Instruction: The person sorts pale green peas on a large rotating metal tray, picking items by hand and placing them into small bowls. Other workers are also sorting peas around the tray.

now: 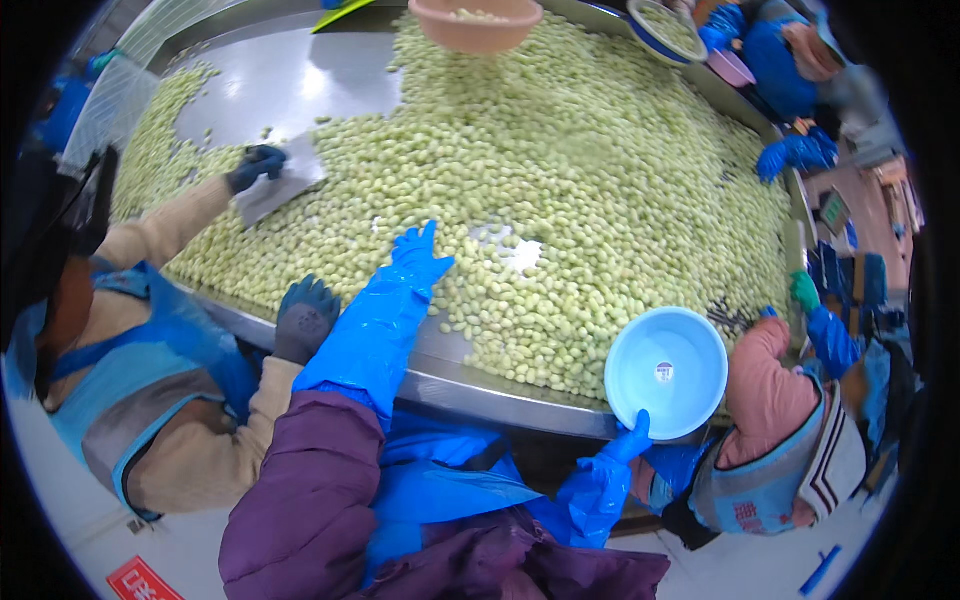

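Observation:
My left hand (421, 251), in a blue glove and a blue plastic sleeve cover, reaches over the metal table's near edge. Its fingers are spread on the pale green, grape-like fruits (585, 202) and grip nothing that I can see. My right hand (634, 439), gloved in blue too, holds the near rim of a light blue plastic basin (666, 373). The basin has nothing in it but a small round sticker on its bottom. It is tilted over the table's front edge, right of my left hand. Bare metal shows through the fruits just right of my left hand.
A co-worker at the left, in dark gloves, holds a flat pale sheet (289, 180) on the fruits. Another in a pink top leans in at the right. A peach-coloured basin (476, 22) stands at the far side. The metal table's rim (495, 397) runs before me.

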`<state>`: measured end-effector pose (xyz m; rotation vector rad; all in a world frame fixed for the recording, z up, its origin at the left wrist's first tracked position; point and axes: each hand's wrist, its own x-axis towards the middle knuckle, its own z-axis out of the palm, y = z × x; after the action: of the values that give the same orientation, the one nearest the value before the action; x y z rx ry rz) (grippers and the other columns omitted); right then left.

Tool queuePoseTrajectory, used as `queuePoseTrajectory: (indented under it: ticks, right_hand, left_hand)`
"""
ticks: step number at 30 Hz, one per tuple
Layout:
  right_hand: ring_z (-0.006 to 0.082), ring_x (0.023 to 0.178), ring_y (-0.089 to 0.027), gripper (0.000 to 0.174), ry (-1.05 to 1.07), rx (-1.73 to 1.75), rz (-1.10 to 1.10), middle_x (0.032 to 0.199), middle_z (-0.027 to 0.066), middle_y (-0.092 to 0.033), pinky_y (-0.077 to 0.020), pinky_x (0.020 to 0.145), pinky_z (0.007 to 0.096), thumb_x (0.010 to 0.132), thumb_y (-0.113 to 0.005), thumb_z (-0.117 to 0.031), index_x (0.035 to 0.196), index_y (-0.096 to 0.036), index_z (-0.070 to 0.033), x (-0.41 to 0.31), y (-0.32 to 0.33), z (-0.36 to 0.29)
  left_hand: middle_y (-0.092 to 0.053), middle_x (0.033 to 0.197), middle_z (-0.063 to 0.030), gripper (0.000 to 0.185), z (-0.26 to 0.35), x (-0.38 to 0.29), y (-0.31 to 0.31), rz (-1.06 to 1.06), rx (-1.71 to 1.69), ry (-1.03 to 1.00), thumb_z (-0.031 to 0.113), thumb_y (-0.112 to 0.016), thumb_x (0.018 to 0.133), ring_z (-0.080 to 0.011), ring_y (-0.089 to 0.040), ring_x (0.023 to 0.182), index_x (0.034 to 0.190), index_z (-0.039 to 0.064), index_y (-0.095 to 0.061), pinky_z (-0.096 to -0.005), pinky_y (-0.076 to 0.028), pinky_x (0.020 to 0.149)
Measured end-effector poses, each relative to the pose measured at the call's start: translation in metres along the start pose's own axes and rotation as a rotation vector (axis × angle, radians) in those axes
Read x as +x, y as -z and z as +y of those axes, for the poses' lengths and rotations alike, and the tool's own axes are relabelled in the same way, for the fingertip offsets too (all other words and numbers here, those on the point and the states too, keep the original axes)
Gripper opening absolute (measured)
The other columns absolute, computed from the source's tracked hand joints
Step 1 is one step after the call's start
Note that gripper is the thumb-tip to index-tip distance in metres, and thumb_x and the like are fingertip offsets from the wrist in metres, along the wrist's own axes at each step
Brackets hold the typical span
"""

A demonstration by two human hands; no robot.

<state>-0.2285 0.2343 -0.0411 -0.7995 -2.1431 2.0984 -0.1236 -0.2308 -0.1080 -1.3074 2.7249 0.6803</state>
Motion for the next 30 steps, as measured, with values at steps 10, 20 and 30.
queuePoseTrajectory:
  ticks: [10,20,30]
  right_hand:
    - [0.0301,0.091,-0.060,0.051,-0.022,0.259,0.010,0.110,0.0169,-0.056,-0.0511,0.072,0.0377,0.079,-0.058,-0.016,0.124,-0.044,0.003,-0.004,0.000,0.001]
    - [0.0268,0.082,-0.061,0.049,-0.081,0.185,0.010,0.105,0.0158,-0.058,-0.0496,0.061,0.0327,0.076,-0.058,-0.014,0.119,-0.047,0.005,-0.027,-0.022,0.002]
    - [0.0205,0.070,-0.059,0.042,-0.077,0.190,0.031,0.096,0.0121,-0.060,-0.0411,0.049,0.0267,0.077,-0.057,-0.015,0.114,-0.051,0.004,-0.027,-0.025,-0.001]
  left_hand:
    - [-0.050,0.114,-0.0146,0.071,0.095,-0.083,-0.034,-0.441,-0.743,-0.430,0.026,-0.071,0.076,-0.0198,-0.052,0.093,0.137,0.018,-0.036,-0.0328,-0.047,0.074]
    - [-0.051,0.117,-0.0187,0.052,0.003,-0.022,-0.007,-0.099,-0.333,0.076,0.025,-0.062,0.080,-0.0322,-0.054,0.104,0.127,0.011,-0.046,-0.0401,-0.046,0.085]
    - [-0.056,0.110,-0.0145,0.045,0.072,0.001,-0.065,0.027,-0.415,-0.428,0.024,-0.062,0.080,-0.0323,-0.056,0.100,0.122,0.013,-0.050,-0.0406,-0.047,0.082]
